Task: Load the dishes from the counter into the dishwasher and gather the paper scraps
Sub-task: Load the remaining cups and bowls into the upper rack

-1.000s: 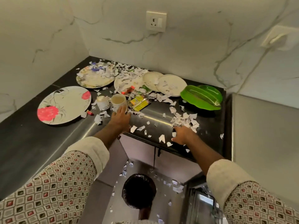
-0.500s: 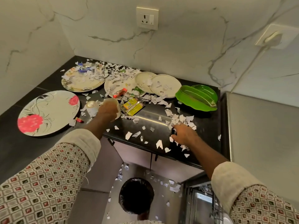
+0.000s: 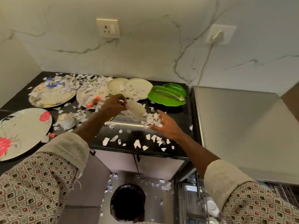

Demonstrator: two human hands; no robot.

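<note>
My left hand [image 3: 114, 103] holds a white cup [image 3: 136, 111] tipped on its side above the black counter [image 3: 176, 118]. My right hand [image 3: 166, 126] hovers open just right of it, palm up, over a heap of paper scraps [image 3: 152, 118]. A second cup [image 3: 66, 121] lies on the counter to the left. Several plates sit behind: a red-flowered plate [image 3: 24, 131] at far left, a scrap-covered plate [image 3: 51, 94], another scrap-covered plate [image 3: 90, 96], two cream plates [image 3: 137, 88], and a green leaf-shaped dish [image 3: 168, 95].
A black-lined bin [image 3: 127, 201] stands on the floor below the counter edge, with scraps scattered round it. The open dishwasher rack [image 3: 208, 206] shows at lower right under a steel surface [image 3: 239, 126]. A wall socket [image 3: 108, 28] and a plugged cable [image 3: 216, 36] are behind.
My left hand took the cup from the counter, lifted it and tipped it toward the right. My right hand rose off the scraps and turned palm up.
</note>
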